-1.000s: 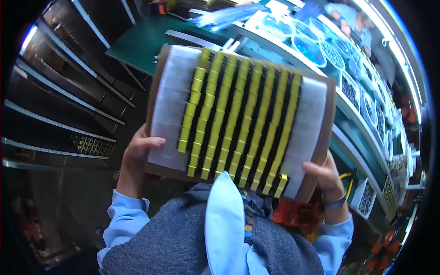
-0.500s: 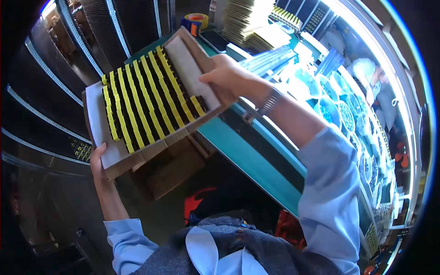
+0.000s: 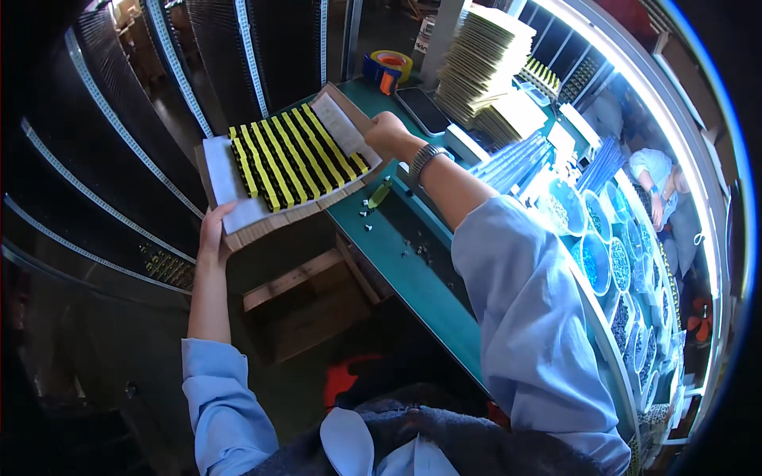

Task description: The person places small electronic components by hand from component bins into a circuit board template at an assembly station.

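Observation:
Both my hands carry a shallow cardboard tray (image 3: 298,214) lined with a white sheet (image 3: 225,178). Several rows of small yellow-and-black parts (image 3: 295,159) stand on that sheet, with bare strips of it at the left and right. My left hand (image 3: 214,228) grips the tray's near left corner, its thumb on top and its other fingers hidden below. At the right side, my right hand (image 3: 390,135) is closed round the edge; a metal-banded watch (image 3: 426,161) is on that wrist. The tray's right part is over the bench end; I cannot tell whether it touches.
On the green bench (image 3: 397,266) lie a small green bottle (image 3: 381,193), loose small parts (image 3: 421,252), a phone (image 3: 423,110) and tape rolls (image 3: 389,63). Stacked cardboard sheets (image 3: 484,59) stand behind. Round bins (image 3: 594,260) line the right; an open carton (image 3: 309,305) sits below. Another person (image 3: 655,178) is far right.
The tray has moved away from me and looks flatter, still in both hands. My view has shifted, and the green bottle and loose parts on the bench now show.

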`<state>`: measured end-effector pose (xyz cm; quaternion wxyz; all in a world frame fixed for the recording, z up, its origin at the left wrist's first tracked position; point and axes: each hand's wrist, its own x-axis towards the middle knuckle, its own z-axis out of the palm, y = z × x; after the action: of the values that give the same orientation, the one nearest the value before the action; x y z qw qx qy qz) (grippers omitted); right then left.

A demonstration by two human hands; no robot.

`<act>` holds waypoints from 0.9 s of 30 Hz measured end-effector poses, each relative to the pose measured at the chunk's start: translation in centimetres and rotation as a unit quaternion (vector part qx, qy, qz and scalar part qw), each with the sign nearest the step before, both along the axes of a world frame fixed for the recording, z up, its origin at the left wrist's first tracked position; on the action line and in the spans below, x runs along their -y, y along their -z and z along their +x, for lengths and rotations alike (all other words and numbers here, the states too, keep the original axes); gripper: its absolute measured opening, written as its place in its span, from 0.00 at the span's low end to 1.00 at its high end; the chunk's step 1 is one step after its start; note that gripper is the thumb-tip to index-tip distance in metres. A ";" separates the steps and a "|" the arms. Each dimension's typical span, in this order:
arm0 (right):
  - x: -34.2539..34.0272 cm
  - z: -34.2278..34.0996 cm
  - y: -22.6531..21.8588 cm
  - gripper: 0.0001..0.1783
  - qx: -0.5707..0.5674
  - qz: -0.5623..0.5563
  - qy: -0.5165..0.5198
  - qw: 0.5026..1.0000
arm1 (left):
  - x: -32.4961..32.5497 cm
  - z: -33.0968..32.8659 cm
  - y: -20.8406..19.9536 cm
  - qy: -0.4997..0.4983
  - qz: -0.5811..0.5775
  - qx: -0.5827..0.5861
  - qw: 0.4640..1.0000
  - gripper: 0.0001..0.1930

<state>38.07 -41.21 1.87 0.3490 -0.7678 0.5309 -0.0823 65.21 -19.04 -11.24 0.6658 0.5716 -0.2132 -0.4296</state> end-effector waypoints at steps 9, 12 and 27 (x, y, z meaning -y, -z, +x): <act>-2.6 -4.3 -6.4 0.34 -0.075 -0.178 -0.102 0.976 | 3.1 -6.1 -1.5 -0.010 -0.017 -0.069 0.997 0.21; -6.8 -8.6 -9.4 0.34 -0.015 -0.321 -0.173 0.931 | 3.5 -7.9 -1.7 0.002 -0.015 -0.072 0.997 0.21; -26.0 -35.8 -12.7 0.27 0.048 -0.294 0.215 0.930 | 6.3 -15.3 -8.8 -0.139 -0.240 0.342 0.898 0.22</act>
<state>2.22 -15.24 14.53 0.1064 -0.6984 0.6182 -0.3445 49.87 -25.30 -2.41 0.7216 0.5300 -0.4430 -0.0464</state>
